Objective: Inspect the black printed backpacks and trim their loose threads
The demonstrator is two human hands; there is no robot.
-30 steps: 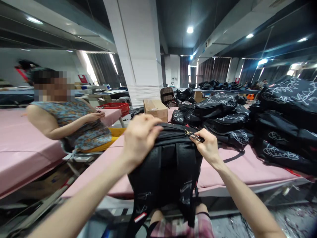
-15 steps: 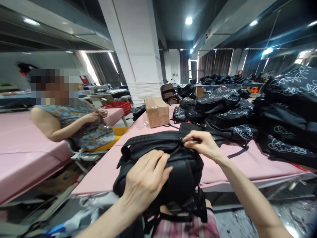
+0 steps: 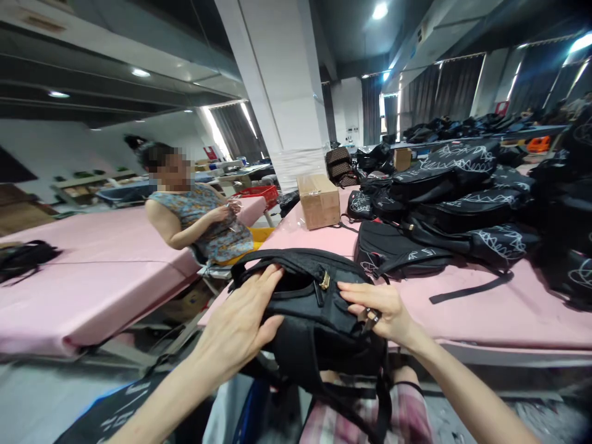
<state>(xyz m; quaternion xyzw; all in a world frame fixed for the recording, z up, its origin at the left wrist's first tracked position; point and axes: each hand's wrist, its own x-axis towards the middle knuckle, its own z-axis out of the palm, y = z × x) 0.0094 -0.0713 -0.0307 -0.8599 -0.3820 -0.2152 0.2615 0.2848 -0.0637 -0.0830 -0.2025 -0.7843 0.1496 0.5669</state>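
- One black backpack (image 3: 319,320), lower centre, opening (image 3: 295,285) dark inside.
- Left hand (image 3: 240,317): nearly flat at opening, grasping nothing.
- Right hand (image 3: 382,311): half-curled around one small dark item (image 3: 371,316), unidentifiable.
- Black bags (image 3: 462,209), right of frame: overlapping, cut off, uncountable.

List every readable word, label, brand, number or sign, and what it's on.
None can be read.
White scrawl on stacked bags: script-like, illegible.
Red placards in background: too small.
Box: no readable print.
Open bag: no readable text.
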